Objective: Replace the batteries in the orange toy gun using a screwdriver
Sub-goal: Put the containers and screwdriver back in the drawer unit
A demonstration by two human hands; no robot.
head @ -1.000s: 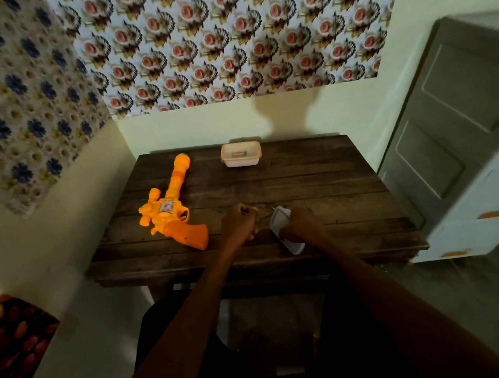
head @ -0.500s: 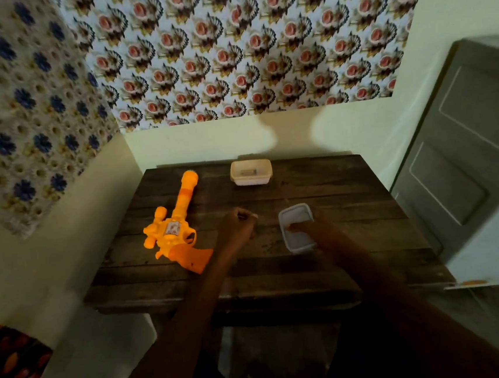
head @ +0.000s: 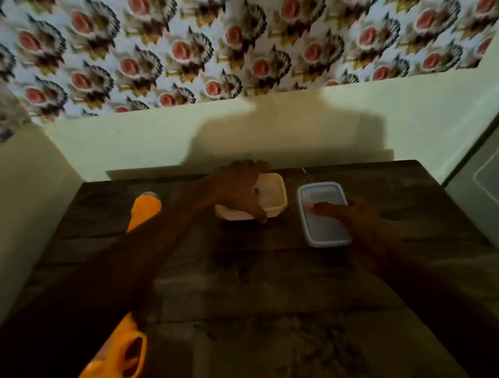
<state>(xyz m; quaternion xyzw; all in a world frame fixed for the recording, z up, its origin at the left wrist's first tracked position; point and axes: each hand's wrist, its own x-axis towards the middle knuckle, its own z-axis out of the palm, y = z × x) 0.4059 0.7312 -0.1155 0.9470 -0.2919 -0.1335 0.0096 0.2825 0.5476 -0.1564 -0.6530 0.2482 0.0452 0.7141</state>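
Toy gun (head: 145, 211) (one), one tub (head: 273, 194) under left hand (head: 239, 186), fingers unclear, right hand (head: 357, 212) fingers pinching one lid (head: 325, 228)

Left of the white tub (head: 271, 195), the orange toy gun (head: 145, 212) vanishes under the left forearm (head: 121, 262) (grip cropped below).

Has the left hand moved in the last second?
Yes: the left hand went forward from the table's near half to the white container at its back edge.
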